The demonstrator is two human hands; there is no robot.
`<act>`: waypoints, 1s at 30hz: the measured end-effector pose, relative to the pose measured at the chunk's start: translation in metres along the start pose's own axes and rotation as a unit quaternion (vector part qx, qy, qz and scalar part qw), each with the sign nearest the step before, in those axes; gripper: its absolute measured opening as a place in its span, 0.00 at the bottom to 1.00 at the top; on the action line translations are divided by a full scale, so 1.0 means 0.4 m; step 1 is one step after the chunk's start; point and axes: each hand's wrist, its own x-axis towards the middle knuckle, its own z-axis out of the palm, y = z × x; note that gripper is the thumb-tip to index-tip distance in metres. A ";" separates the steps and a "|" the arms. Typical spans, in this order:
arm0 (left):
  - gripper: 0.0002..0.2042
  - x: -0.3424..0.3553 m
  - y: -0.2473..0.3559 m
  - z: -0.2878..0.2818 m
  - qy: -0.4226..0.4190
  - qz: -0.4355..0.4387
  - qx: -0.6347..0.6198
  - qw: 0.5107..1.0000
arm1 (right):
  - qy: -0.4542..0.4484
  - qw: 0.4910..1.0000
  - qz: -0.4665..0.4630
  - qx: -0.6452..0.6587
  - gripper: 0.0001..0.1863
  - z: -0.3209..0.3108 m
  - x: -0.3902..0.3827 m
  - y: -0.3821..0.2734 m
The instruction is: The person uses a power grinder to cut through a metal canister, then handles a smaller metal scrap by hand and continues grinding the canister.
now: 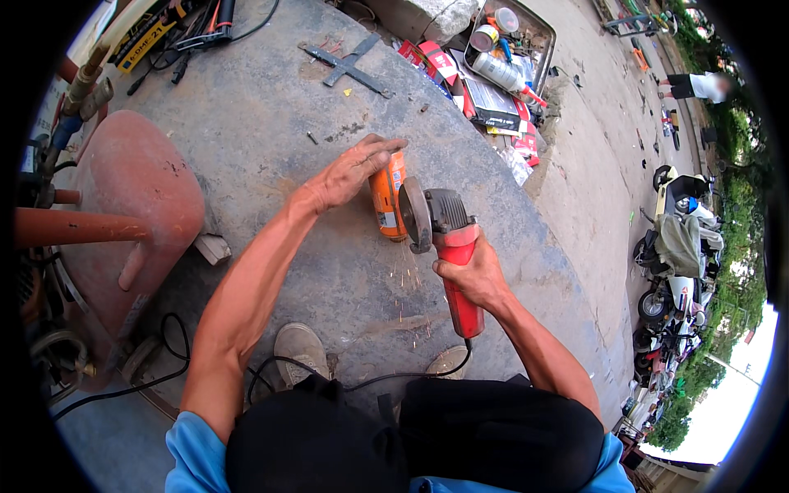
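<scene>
An orange can (385,197) stands on the grey ground in front of me, with printing on its side. My left hand (349,174) is closed over the can's upper left part, its fingers lying across the top. My right hand (478,275) grips the red body of an angle grinder (462,300). The grinder's disc (417,215), partly behind its guard, is against the can's right side or very close to it. Small sparks (403,279) fall from there toward my feet. A black cord (370,384) runs from the grinder's lower end to the left.
A reddish metal tank (140,181) with pipes stands at left. Two crossed flat metal bars (347,66) lie farther off. An open case (544,41) holds cans and bottles, with red boxes beside it. Parked scooters (678,246) line the right. Another person (699,86) is far away.
</scene>
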 end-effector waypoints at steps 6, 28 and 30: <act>0.28 -0.005 0.002 -0.006 -0.002 0.003 -0.003 1.000 | 0.005 1.000 -0.004 -0.004 0.30 0.007 0.002 -0.003; 0.30 -0.010 -0.037 -0.019 0.037 -0.076 -0.185 0.979 | 0.002 0.996 -0.005 0.089 0.27 -0.028 -0.019 0.016; 0.31 -0.021 -0.027 -0.034 0.049 -0.092 -0.192 0.976 | 0.002 0.993 0.008 0.115 0.28 -0.031 -0.019 0.050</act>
